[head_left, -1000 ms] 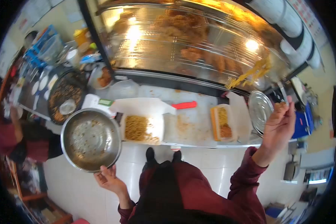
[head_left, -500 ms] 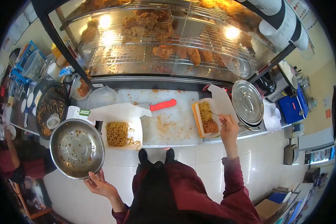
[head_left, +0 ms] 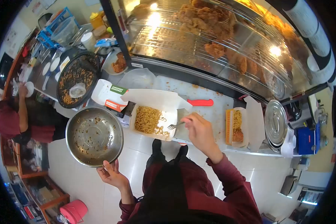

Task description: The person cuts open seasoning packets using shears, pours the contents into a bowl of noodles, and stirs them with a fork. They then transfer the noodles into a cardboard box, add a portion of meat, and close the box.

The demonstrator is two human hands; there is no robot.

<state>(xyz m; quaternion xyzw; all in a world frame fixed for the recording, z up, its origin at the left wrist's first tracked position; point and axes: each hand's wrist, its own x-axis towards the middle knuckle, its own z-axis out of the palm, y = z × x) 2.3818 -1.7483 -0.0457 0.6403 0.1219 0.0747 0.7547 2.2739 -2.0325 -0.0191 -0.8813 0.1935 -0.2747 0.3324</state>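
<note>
At the near rim of a steel bowl (head_left: 95, 137) with bits of food inside, my left hand (head_left: 114, 176) grips with fingers and thumb. A fork (head_left: 176, 125) is pinched in my right hand (head_left: 199, 132), its tines over the right side of an open white box (head_left: 153, 97). Noodles (head_left: 147, 120) fill the left of that box, with loose strands beside them. Farther right, a second open box (head_left: 254, 123) holds noodles and reddish food, with an orange patterned side. Behind my right hand lies a red-handled knife (head_left: 200, 102), its blade hidden.
A glass cabinet (head_left: 212, 33) with fried chicken on racks stands behind the counter. At the left are a black pan (head_left: 78, 79) of crumbs and a co-worker (head_left: 11, 119). Steel lids (head_left: 276, 122) lie at the right, and a pink bucket (head_left: 74, 211) is on the floor.
My right hand has moved left with the fork, from the right-hand box to the noodle box. The whole view has turned and shifted left. My left hand still holds the bowl.
</note>
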